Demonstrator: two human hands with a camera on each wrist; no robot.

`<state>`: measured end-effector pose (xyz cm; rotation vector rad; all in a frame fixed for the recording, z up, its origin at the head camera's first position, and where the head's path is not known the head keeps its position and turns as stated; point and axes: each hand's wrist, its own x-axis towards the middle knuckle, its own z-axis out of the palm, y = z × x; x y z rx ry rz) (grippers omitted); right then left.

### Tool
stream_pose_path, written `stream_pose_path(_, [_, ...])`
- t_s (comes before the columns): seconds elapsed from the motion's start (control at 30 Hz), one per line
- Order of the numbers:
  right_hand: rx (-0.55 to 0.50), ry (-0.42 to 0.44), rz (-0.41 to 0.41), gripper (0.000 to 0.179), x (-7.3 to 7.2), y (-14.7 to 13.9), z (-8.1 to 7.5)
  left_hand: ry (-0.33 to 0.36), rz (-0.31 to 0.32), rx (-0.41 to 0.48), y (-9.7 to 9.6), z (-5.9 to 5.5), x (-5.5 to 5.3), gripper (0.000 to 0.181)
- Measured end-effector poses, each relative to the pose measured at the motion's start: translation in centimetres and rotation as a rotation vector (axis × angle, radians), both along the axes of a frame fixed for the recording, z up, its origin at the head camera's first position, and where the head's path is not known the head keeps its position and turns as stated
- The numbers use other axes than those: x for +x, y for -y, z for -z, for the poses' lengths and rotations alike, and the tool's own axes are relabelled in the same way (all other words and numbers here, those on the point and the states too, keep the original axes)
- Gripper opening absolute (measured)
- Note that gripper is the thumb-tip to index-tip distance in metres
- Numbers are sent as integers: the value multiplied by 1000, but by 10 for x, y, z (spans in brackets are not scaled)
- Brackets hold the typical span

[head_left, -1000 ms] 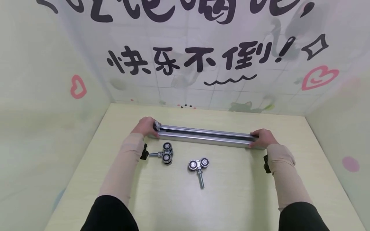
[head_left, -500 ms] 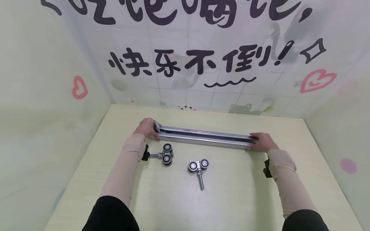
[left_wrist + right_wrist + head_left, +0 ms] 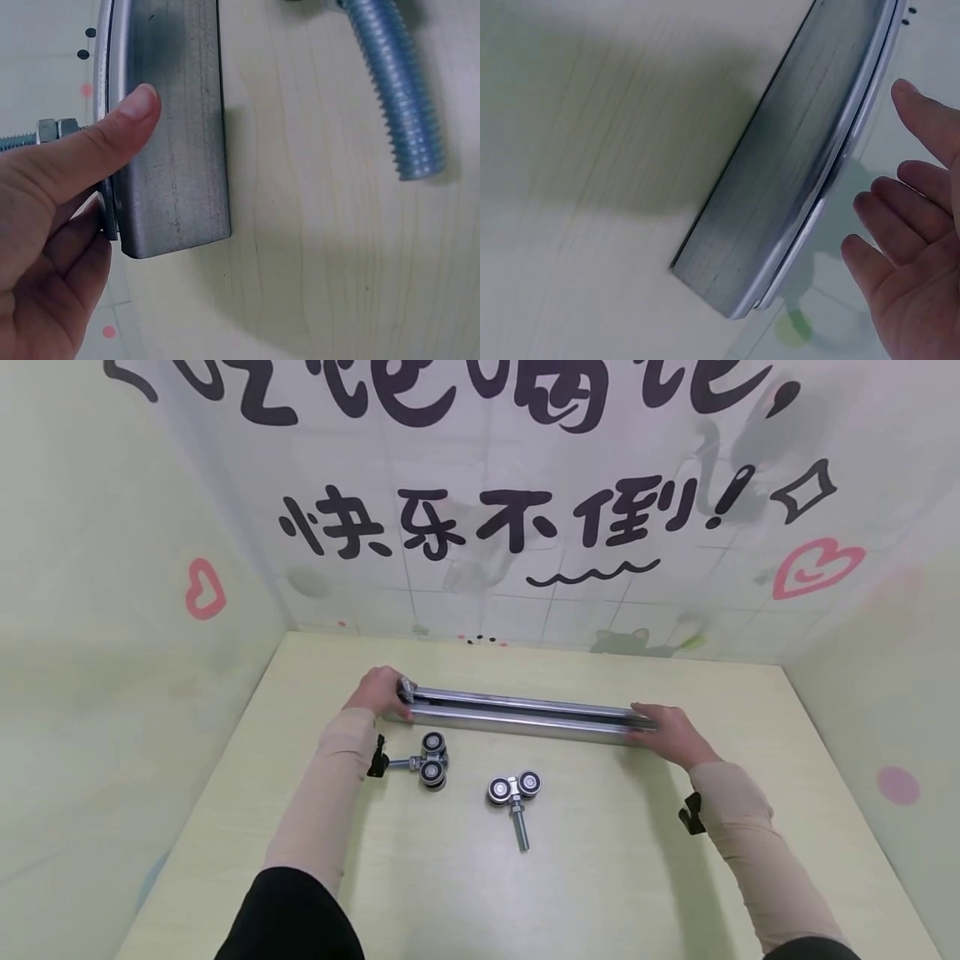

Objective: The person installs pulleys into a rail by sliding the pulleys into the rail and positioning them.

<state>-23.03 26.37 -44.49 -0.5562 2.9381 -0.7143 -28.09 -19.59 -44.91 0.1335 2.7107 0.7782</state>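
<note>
A grey metal rail (image 3: 517, 725) with a slot along its top lies across the table. My left hand (image 3: 377, 691) grips its left end; in the left wrist view the thumb presses the rail's side face (image 3: 180, 165). Beside that thumb, a threaded bolt with nuts (image 3: 56, 131) juts from the slot side. Over the rail's right end hovers my right hand (image 3: 671, 735). The right wrist view shows its loosely spread fingers (image 3: 911, 240) apart from the rail, holding nothing. Two roller trolleys with threaded bolts lie in front: one on the left (image 3: 432, 760), one near the middle (image 3: 516, 789).
The pale wooden table (image 3: 585, 877) is bounded by a printed sheet (image 3: 480, 560) at the back and pale side walls. The left trolley's bolt (image 3: 397, 97) points toward my left wrist.
My right hand has shifted left along the rail, and its forearm now slants more. The left hand keeps its grip in the same place. Both trolleys stay put.
</note>
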Motion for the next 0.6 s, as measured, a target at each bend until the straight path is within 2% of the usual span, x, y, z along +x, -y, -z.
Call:
stream_pose_path(0.23, [-34, -160, -86, 31, 24, 37, -5, 2, -8, 9, 1, 0, 2, 60])
stream_pose_path(0.6, [-111, -244, -245, 29, 64, 91, -4, 3, -7, 25, 1, 3, 0, 61])
